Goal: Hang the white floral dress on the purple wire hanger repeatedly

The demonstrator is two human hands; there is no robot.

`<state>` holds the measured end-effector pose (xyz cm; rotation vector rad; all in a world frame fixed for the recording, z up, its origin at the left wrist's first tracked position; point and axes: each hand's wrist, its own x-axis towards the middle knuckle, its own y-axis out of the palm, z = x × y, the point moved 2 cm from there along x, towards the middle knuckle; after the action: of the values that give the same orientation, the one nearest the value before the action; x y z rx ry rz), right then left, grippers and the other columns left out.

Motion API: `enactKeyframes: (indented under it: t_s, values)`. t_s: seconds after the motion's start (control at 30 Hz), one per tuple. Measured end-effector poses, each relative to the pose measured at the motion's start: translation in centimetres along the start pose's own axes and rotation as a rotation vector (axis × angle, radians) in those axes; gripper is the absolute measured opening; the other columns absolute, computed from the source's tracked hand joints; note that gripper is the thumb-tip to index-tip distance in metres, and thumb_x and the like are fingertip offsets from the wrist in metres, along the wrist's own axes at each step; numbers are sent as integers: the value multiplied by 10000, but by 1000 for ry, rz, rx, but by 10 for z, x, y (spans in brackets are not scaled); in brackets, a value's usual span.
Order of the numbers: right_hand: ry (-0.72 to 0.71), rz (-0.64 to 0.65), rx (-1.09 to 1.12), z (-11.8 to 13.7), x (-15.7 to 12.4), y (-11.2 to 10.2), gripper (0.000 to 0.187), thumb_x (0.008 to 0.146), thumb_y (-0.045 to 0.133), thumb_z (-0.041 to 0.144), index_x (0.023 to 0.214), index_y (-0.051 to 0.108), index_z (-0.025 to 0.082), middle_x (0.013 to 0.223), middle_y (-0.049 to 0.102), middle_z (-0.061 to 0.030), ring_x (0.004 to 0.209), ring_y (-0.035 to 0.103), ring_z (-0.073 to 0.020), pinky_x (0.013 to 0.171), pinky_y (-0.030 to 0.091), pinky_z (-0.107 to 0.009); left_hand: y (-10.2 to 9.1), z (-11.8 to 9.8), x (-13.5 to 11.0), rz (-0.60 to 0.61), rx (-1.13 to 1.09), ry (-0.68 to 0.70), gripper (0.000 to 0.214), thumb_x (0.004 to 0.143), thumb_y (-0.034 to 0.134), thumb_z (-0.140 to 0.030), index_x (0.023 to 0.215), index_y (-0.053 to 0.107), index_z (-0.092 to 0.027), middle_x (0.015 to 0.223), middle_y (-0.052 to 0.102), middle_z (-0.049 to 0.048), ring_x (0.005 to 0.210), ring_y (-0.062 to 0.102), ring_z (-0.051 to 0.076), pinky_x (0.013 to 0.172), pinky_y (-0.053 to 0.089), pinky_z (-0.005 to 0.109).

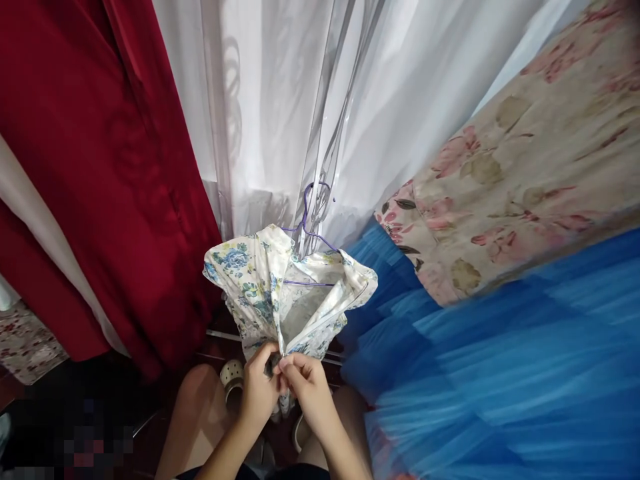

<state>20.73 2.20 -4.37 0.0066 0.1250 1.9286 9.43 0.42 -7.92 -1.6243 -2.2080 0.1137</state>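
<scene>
A white garment with blue flowers (245, 267) hangs on a purple wire hanger (304, 223) in front of me. Its collar is spread and the front gapes open in a V. My left hand (261, 383) pinches the front edge at the bottom of that V. Beside it, my right hand (303, 377) also has its thumb and fingers closed on the front edges, almost touching the left. Whatever small fastening may lie between the fingertips is hidden. Below the hands the garment hangs down between my knees.
White curtain-like cloth (270, 93) hangs behind the hanger. A red cloth (125, 200) hangs at left, a pink-flowered fabric (500, 187) at right, and blue tulle (475, 367) below that. My legs (193, 413) and a beige clog (231, 377) are underneath.
</scene>
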Motion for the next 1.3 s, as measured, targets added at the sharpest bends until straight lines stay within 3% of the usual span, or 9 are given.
enactKeyframes:
  t_s: [0.07, 0.2, 0.37, 0.5, 0.6, 0.73, 0.9, 1.1, 1.3]
  values:
    - [-10, -16, -5, 11, 8, -5, 345, 883, 590, 429, 723, 670, 135, 454, 538, 23, 409, 357, -78, 464, 234, -238, 4, -3, 7, 38, 17, 13, 103, 819, 501, -136, 799, 568, -212, 754, 631, 15, 742, 610, 194, 701, 462, 285]
    - [-81, -132, 64, 65, 43, -21, 316, 837, 634, 428, 716, 668, 138, 432, 507, 38, 386, 305, -69, 430, 182, -234, -4, -11, 26, 309, 143, 121, 120, 778, 532, -91, 731, 548, -200, 761, 632, 21, 754, 606, 186, 707, 424, 270]
    - [-269, -111, 87, 138, 90, -11, 336, 829, 624, 415, 631, 636, 144, 477, 546, 13, 409, 332, -68, 433, 202, -229, -22, -17, 31, 449, 438, 185, 184, 714, 521, -17, 698, 545, -199, 706, 608, 13, 675, 567, 171, 616, 325, 259]
    - [-329, -145, 139, 145, 97, 0, 322, 843, 610, 436, 816, 697, 127, 486, 536, 34, 407, 348, -73, 431, 223, -224, -27, -23, 37, 480, 420, 199, 154, 729, 576, -50, 679, 582, -195, 729, 637, 24, 699, 593, 183, 623, 364, 257]
    - [-354, -150, 112, 133, 86, 1, 315, 861, 607, 444, 837, 687, 140, 474, 530, 41, 411, 379, -82, 442, 252, -228, -42, -47, 61, 284, 203, 221, 110, 845, 598, -183, 922, 667, -220, 803, 675, 24, 766, 631, 189, 723, 456, 272]
    - [-402, -127, 12, 132, 70, -1, 318, 893, 584, 445, 790, 663, 155, 467, 528, 38, 426, 397, -94, 467, 288, -237, -66, -102, 108, -5, 9, 429, 419, 949, 520, -255, 1368, 525, -256, 853, 667, 14, 784, 629, 163, 793, 489, 285]
    - [-453, -101, -125, 136, 73, -5, 328, 909, 566, 457, 780, 628, 162, 478, 483, 49, 440, 387, -99, 470, 273, -242, -65, -149, 146, 37, 138, 706, 147, 938, 560, -265, 904, 690, -204, 814, 666, 27, 762, 617, 158, 737, 483, 275]
    - [-461, -165, -203, 108, 97, -2, 346, 897, 546, 468, 781, 645, 157, 505, 371, 60, 461, 293, -101, 462, 193, -249, -74, -147, 154, -230, 179, 754, 117, 918, 595, -248, 842, 656, -185, 805, 677, 20, 767, 626, 145, 766, 482, 260]
    - [-394, -119, -282, 86, 92, 2, 344, 875, 546, 433, 692, 639, 157, 488, 373, 57, 446, 281, -98, 459, 179, -246, -140, -103, 195, -680, -205, 460, 188, 885, 627, -342, 882, 618, -155, 800, 637, 21, 752, 613, 135, 718, 484, 233]
